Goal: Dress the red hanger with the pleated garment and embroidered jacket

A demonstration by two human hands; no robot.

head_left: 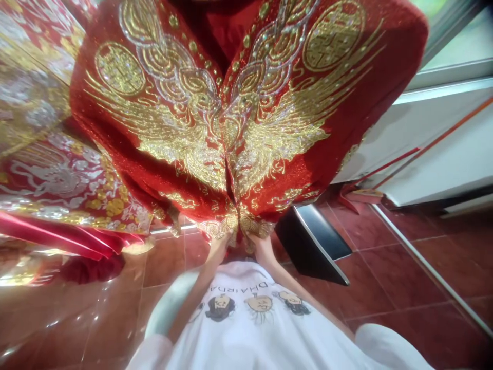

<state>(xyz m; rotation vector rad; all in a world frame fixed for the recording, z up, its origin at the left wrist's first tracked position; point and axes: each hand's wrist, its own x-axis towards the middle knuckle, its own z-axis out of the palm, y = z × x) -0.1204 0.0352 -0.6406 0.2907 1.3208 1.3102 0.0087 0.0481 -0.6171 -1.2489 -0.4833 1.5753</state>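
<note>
A red jacket (316, 128) with gold and silver embroidery, beads and a front opening fills the upper middle of the head view. Two mirrored gold winged figures flank the opening, and round gold emblems sit higher up. My left hand (220, 242) grips the lower hem just left of the opening. On the other side of the slit, my right hand (259, 244) is closed on the hem's right part. Both thumbs lie close to the gold-trimmed edge, and the other fingers are mostly hidden by cloth. The two front edges meet or nearly meet between my hands.
More red and gold embroidered garments (57, 174) hang at the left, above shiny pink-red fabric (61, 234). A black folded panel-like object (314, 244) stands on the red tiled floor (389, 282). A red-handled broom or dustpan (362, 195) leans by the white wall (442, 144) at right.
</note>
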